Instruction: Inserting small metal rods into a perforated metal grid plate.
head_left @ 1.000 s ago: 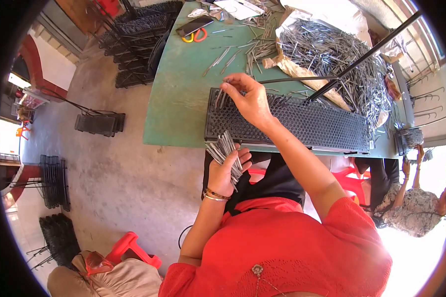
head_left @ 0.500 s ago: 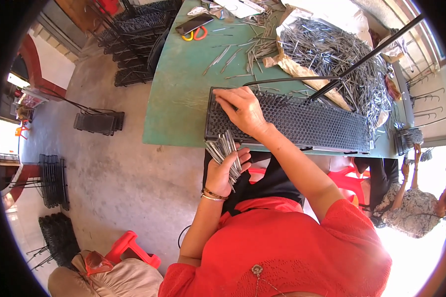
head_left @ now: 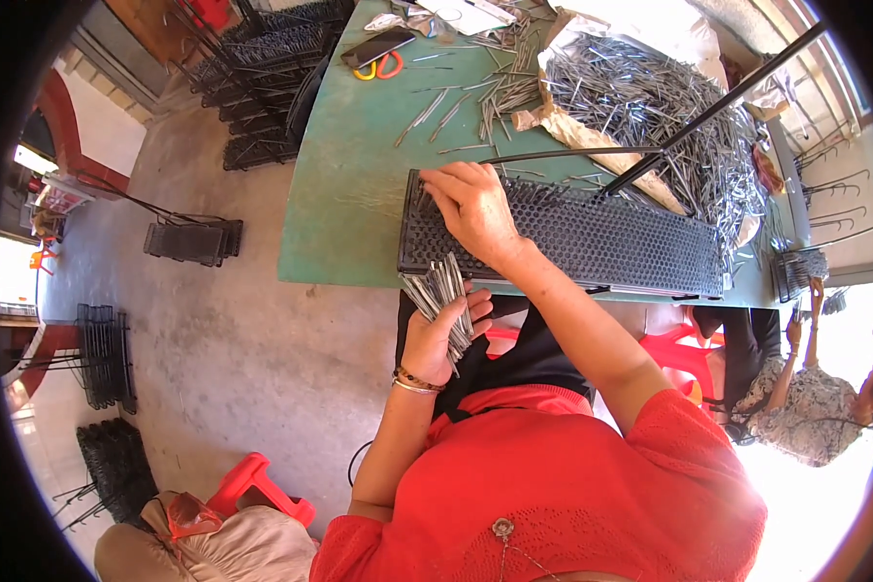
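My left hand (head_left: 432,341) is closed around a bundle of thin grey metal rods (head_left: 440,289), their ends fanning out above the thumb. It is just below the near left edge of a long black perforated rack (head_left: 611,241), which lies along the table's near side. Over the rack's left end bends my right hand (head_left: 478,215), thumb and fingers drawn together pointing down at the holes. What they pinch is too small or hidden to make out. Short rods (head_left: 533,191) stick up from part of the rack's far side.
A big heap of loose metal rods (head_left: 640,92) lies on torn brown paper across the green table (head_left: 344,184). Scissors (head_left: 390,65) and a phone (head_left: 378,45) are at the far left. A black bar (head_left: 727,102) rises over the rack. Another person (head_left: 805,407) works at the right.
My right hand and the rack's left end have shifted very slightly to the left. The left hand keeps its bundle in nearly the same place.
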Demonstrator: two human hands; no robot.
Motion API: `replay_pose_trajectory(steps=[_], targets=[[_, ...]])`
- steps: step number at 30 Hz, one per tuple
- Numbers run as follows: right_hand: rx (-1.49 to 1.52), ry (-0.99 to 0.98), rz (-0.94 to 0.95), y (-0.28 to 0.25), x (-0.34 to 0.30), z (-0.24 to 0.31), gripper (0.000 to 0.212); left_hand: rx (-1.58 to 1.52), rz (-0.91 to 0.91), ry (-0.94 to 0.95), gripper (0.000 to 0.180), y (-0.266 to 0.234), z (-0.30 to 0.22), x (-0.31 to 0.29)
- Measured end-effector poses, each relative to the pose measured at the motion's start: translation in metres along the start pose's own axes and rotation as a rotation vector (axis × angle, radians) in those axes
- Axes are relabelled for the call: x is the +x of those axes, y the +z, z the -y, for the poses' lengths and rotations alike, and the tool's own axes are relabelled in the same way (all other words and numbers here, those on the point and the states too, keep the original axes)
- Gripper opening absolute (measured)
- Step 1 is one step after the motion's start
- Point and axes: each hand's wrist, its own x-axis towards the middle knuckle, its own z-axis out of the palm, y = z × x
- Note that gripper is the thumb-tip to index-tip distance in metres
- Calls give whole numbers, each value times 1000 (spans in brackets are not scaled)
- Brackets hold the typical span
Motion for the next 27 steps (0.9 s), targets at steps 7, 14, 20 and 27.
replay_pose_trajectory(steps=[7, 14, 20, 27], targets=[[98, -126, 43, -4, 0, -2, 20, 12, 9, 10, 32, 3, -2, -1], [7, -188, 192, -6, 1, -5, 21, -4, -21, -5, 31, 0, -2, 0], [107, -89, 6, -14, -1, 5, 19, 8, -20, 21, 30, -3, -3, -1], [694, 650, 589, -41, -22, 15, 24, 57, 6, 138, 31, 11, -17, -1]])
